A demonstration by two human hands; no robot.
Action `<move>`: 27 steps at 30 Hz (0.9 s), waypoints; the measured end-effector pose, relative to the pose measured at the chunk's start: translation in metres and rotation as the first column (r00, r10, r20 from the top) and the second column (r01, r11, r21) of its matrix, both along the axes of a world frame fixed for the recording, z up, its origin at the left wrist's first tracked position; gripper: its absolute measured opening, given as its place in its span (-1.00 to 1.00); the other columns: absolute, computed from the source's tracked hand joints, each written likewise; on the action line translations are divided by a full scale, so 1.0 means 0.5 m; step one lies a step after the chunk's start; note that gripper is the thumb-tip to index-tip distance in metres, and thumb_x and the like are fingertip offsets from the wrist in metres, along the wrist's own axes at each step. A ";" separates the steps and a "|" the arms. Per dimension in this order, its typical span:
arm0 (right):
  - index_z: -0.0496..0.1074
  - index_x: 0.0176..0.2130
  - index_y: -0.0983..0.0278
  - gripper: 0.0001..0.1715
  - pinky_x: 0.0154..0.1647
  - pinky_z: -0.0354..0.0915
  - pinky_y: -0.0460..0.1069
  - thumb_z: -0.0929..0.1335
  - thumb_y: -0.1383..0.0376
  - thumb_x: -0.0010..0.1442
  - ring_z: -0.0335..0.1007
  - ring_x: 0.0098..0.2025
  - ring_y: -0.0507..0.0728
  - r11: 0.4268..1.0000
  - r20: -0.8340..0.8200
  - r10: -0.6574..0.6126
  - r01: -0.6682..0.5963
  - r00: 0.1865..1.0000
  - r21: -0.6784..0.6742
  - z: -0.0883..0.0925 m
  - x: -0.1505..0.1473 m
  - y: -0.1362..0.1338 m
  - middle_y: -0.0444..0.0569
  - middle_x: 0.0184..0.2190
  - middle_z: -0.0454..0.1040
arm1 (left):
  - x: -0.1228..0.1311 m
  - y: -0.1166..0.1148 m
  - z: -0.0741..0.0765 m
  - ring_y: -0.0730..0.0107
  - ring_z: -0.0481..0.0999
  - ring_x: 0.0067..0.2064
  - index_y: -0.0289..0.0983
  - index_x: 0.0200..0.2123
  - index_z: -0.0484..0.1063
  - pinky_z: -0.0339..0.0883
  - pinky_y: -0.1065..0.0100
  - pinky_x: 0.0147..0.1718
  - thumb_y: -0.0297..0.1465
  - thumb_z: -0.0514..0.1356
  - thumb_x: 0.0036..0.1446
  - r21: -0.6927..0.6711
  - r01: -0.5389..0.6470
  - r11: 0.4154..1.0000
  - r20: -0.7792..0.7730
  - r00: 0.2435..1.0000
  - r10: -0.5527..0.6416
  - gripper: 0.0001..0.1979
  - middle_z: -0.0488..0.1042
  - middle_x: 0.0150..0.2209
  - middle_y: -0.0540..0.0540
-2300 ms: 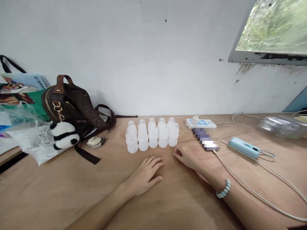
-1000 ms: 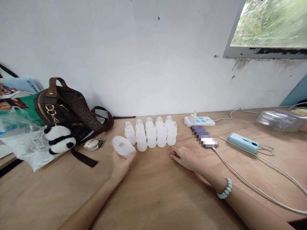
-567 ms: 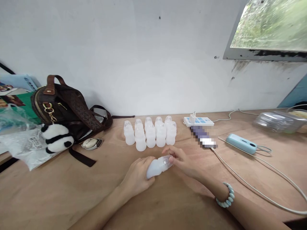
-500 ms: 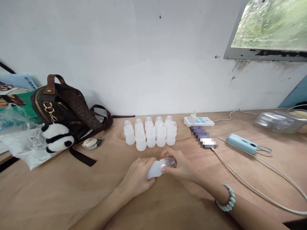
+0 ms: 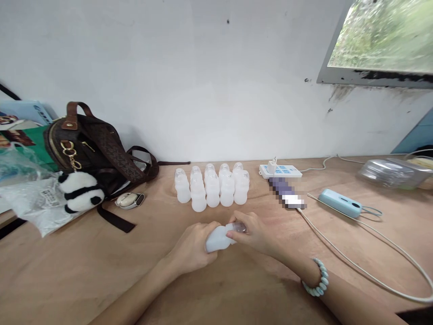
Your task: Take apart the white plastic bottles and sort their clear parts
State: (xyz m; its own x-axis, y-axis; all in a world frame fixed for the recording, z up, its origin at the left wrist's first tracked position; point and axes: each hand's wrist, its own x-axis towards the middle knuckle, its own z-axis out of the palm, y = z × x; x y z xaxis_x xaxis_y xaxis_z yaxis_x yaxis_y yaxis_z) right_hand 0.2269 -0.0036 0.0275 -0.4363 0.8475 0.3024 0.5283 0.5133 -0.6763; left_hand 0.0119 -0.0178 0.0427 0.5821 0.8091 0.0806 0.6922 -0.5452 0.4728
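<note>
Above the wooden table, a milky white plastic bottle [image 5: 217, 239] lies tilted sideways between my two hands. My left hand [image 5: 196, 246] wraps round its body at the base end. At the other end is a clear cap [image 5: 241, 227], and my right hand [image 5: 252, 230] has its thumb and fingers closed round the cap and the neck. Part of the neck is hidden by my right fingers. Beyond my hands stand several similar white bottles [image 5: 212, 189] with clear domed tops, upright and close together.
Left are a brown backpack [image 5: 101, 149], a panda plush [image 5: 81, 192] and a watch-like item [image 5: 129, 200]. On the right lie a power strip [image 5: 280, 170], a blurred-out phone [image 5: 286, 192], a blue power bank [image 5: 340, 203], a white cable [image 5: 338, 246] and clear plastic boxes [image 5: 389, 173].
My right fingers have shifted toward the bottle's neck and cover more of the cap's inner end. The held bottle has moved slightly left. The standing bottles are unchanged.
</note>
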 end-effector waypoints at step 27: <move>0.29 -0.40 0.25 -0.64 -0.49 0.04 -0.08 0.19 0.09 0.32 0.22 -0.54 0.04 0.974 0.069 -0.189 0.178 0.980 0.137 0.049 0.073 0.039 -0.17 -0.60 0.32 | -0.038 0.029 -0.017 0.44 0.43 -0.52 -0.30 -0.16 0.45 0.27 0.45 -0.54 -0.29 0.38 -0.18 -0.824 0.456 0.336 0.541 0.808 0.233 -0.55 0.50 -0.52 0.00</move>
State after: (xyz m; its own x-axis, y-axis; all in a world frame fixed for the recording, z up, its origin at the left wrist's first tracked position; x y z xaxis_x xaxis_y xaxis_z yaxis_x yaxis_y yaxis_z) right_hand 0.2636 0.0160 0.0518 -0.3045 0.8713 0.3849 0.6721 0.4828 -0.5614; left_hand -0.0073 -0.0031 0.0343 0.8089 0.4808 -0.3385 0.1340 0.4098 0.9023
